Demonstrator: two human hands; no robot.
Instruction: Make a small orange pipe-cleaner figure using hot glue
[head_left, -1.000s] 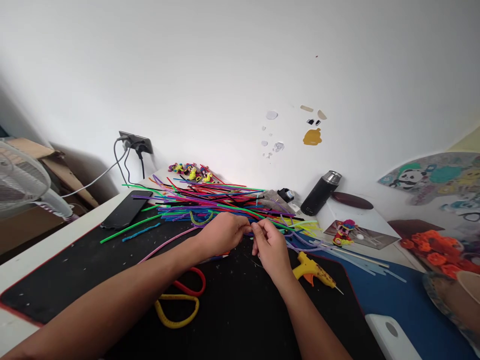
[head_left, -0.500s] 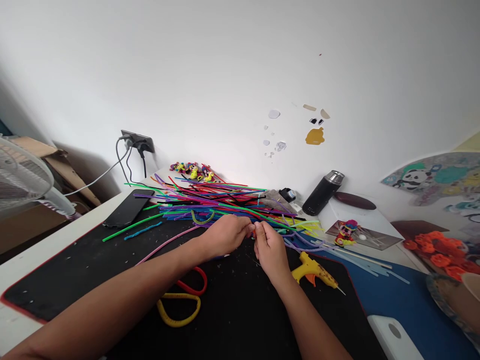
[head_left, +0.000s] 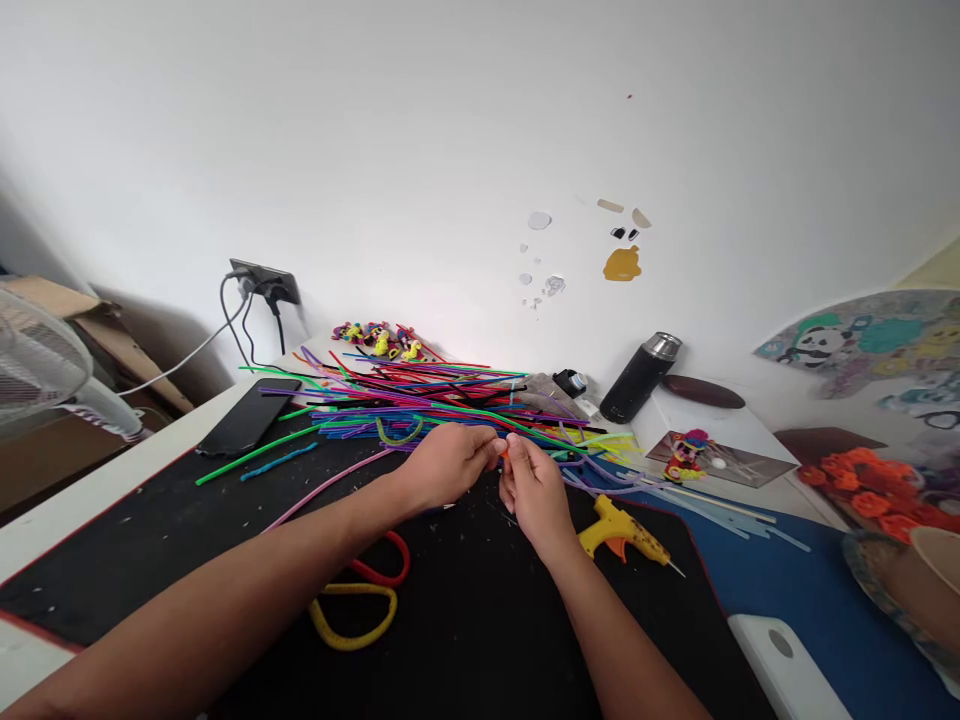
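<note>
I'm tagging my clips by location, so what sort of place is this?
Likely a home craft desk: a pile of coloured pipe cleaners, a yellow glue gun and scissors lie on a black mat against a wall.

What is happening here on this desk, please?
A person sits at a black mat and pinches a small orange piece between the left hand and the right hand. Just behind the hands lies a big pile of coloured pipe cleaners. A yellow glue gun lies right of the right hand, and scissors lie near the left forearm. A phone and a black flask sit further back.
</note>
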